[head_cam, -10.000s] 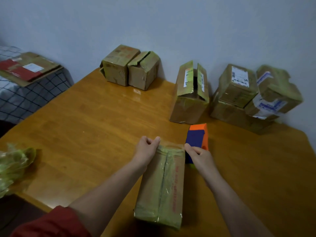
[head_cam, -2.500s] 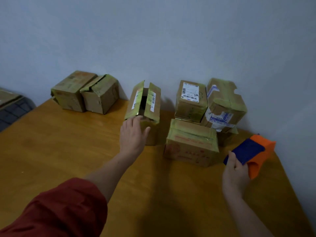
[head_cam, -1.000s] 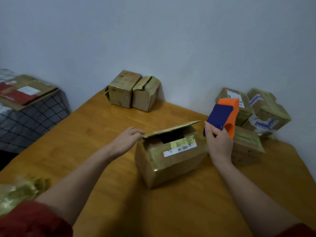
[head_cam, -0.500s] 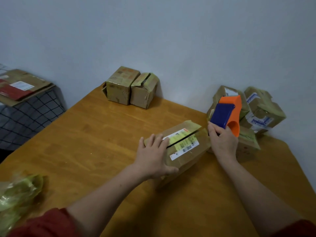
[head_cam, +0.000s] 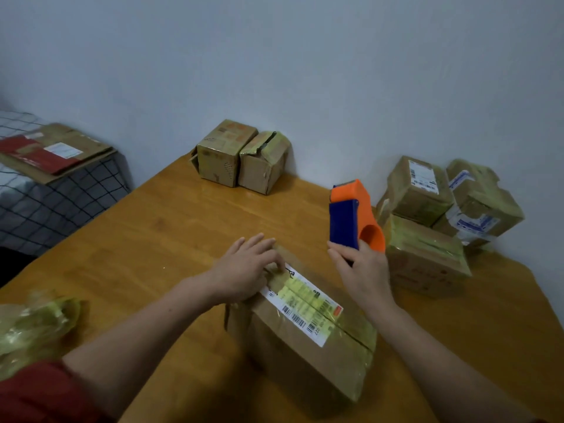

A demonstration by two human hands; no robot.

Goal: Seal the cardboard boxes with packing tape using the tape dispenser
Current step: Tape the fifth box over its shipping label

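Observation:
A brown cardboard box [head_cam: 308,340] with a white and yellow shipping label lies in front of me on the wooden table [head_cam: 158,239], its two top flaps closed with a seam down the middle. My left hand [head_cam: 247,267] presses on the far end of its top, fingers spread over the flaps. My right hand [head_cam: 363,270] grips the blue handle of the orange tape dispenser [head_cam: 354,218], held upright just above the box's far right corner. The tape end is not visible.
Two small boxes [head_cam: 241,157] stand against the wall at the back. A pile of several boxes [head_cam: 433,221] sits at the back right, close to the dispenser. Crumpled greenish plastic [head_cam: 33,325] lies at the left edge. A checked surface with flat cardboard [head_cam: 52,154] is beside the table.
The box has been drawn closer to me and turned lengthwise. My left hand shifted to the box's far end. The dispenser has come slightly left toward the box.

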